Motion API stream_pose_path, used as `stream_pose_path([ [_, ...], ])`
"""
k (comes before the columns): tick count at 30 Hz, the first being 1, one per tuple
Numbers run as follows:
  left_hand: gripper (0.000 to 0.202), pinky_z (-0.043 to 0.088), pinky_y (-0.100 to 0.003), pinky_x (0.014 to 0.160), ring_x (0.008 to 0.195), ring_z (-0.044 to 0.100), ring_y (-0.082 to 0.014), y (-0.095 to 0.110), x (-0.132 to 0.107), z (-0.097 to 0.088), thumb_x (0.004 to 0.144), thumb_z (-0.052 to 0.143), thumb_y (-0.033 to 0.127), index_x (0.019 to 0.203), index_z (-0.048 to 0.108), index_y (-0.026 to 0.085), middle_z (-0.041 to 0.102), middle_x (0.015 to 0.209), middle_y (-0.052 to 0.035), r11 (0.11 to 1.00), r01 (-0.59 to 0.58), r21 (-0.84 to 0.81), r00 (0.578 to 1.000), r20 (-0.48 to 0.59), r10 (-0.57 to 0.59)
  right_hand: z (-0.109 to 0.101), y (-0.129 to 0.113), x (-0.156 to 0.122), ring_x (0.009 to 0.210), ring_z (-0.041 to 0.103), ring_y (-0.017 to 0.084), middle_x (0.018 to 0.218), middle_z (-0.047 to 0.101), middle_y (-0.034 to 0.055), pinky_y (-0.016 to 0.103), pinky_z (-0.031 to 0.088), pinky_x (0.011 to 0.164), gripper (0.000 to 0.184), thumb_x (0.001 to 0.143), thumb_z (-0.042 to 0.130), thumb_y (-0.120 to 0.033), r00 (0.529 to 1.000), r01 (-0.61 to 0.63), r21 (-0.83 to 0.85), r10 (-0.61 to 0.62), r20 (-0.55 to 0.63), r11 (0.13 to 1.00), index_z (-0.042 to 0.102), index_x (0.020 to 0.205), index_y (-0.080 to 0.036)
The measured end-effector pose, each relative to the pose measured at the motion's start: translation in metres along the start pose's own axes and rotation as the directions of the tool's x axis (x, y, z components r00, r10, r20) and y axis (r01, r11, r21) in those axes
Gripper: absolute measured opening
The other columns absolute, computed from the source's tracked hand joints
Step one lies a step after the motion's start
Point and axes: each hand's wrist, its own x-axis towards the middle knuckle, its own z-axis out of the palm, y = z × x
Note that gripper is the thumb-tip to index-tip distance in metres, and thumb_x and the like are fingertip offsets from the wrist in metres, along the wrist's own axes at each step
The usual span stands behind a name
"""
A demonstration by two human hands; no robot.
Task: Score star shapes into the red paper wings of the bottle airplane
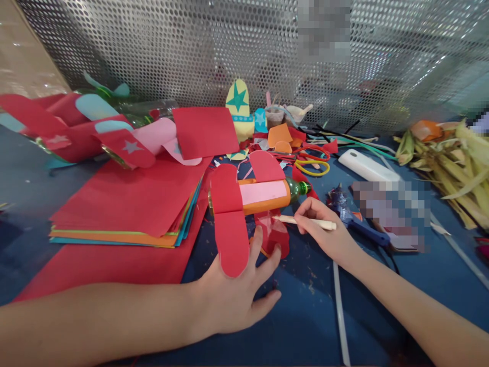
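Note:
A toy plane built on a green bottle (263,196), wrapped in orange and pink paper with red foam wings, lies on the blue table. My left hand (237,290) rests flat beneath the near red wing, fingers spread, its fingertips touching a small red foam piece (275,233). My right hand (324,232) is closed on a thin pale stick (305,221), held like a pencil. The stick's tip points at the red foam piece just below the bottle.
A stack of coloured foam sheets (126,204), red on top, lies to the left. Another red bottle plane (87,132) stands at the far left. A blue glue gun (355,219), scraps, pipe cleaners and dried corn husks (451,168) lie right. Perforated metal wall (191,51) behind.

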Motion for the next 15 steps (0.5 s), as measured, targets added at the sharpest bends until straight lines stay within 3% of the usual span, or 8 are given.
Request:
stream_pose_path([
  [9,0.053,0.050,-0.053,0.079,0.109,0.053,-0.0407,-0.0014,0.0025,-0.0014,0.092,0.037,0.051,0.135,0.049,0.021,0.045,0.136,-0.0208,0.998,-0.037,0.051,0.999,-0.016,0.037,0.0001,0.0057,-0.0006,0.052,0.045,0.011,0.056,0.052,-0.0050,0.024,0.035,0.051,0.015,0.083,0.054,-0.028,1.000,-0.008,-0.034,0.008,0.017,0.999,0.046,0.072,-0.022],
  [15,0.054,0.050,-0.053,0.078,0.109,0.053,-0.0413,-0.0001,0.0018,0.0002,0.092,0.036,0.051,0.137,0.047,0.022,0.044,0.136,-0.0222,0.999,-0.001,0.047,1.000,-0.025,0.002,-0.0001,0.0051,0.0000,0.052,0.046,0.011,0.056,0.052,-0.0053,0.024,0.035,0.051,0.015,0.083,0.053,-0.029,1.000,-0.003,-0.032,0.003,0.008,0.999,0.046,0.073,-0.022],
])
